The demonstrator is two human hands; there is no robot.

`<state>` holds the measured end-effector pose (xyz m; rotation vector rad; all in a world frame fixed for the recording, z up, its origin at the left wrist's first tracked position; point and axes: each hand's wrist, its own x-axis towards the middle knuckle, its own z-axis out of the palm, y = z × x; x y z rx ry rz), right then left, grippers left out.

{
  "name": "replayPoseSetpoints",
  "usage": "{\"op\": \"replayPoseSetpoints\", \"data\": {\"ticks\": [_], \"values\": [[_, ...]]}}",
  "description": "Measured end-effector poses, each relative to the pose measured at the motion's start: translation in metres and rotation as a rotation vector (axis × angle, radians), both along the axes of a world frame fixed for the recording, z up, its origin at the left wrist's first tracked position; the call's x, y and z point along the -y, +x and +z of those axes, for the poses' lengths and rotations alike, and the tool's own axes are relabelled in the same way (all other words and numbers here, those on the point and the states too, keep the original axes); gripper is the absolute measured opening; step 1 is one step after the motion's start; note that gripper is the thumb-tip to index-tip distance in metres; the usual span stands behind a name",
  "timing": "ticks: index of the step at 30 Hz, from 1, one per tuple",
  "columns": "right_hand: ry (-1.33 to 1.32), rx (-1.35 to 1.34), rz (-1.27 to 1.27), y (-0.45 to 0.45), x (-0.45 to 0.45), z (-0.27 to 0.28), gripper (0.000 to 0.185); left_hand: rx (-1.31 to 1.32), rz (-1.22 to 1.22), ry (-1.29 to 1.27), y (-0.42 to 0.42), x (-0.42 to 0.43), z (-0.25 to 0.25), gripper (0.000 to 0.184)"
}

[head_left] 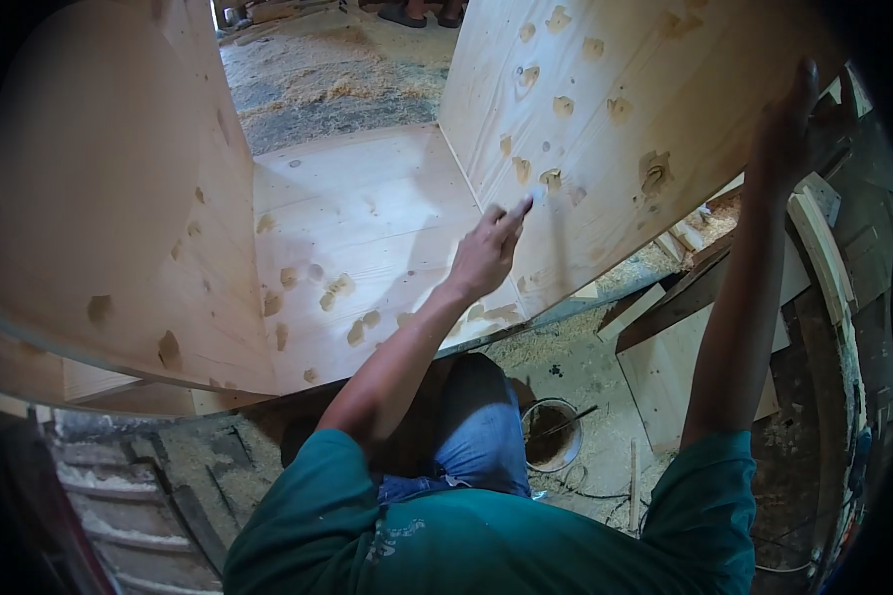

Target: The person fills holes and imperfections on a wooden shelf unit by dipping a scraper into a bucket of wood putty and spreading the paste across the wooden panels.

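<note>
My left hand (487, 248) is near the inner face of the right wooden panel (605, 149), its fingers closed and pointing up and right. Something small and pale shows at its fingertips, too small to name. My right hand (792, 114) is at the outer right edge of that panel, in shadow, with its fingers partly hidden. Brown filler patches dot the right panel, the bottom board (367, 218) and the left panel (139, 198). The three boards join in a U shape.
A round container (552, 434) with a stick in it stands on the floor beside my knee. Wood offcuts (665, 367) lean at the right. Sawdust (337, 69) covers the ground behind. Another person's feet in sandals (403, 15) show at the top.
</note>
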<state>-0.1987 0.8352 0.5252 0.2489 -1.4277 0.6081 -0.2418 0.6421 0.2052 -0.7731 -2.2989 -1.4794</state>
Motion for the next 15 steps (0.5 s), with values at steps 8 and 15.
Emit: {"op": "replayPoseSetpoints", "data": {"ticks": [8, 15], "values": [[0.020, -0.036, 0.083, -0.004, -0.003, 0.002, 0.071, -0.037, -0.043, -0.189, -0.009, 0.002, 0.011, 0.042], [0.054, -0.009, -0.066, -0.003, -0.008, 0.001, 0.072, -0.094, 0.008, -0.204, -0.017, 0.002, 0.037, 0.043]]}}
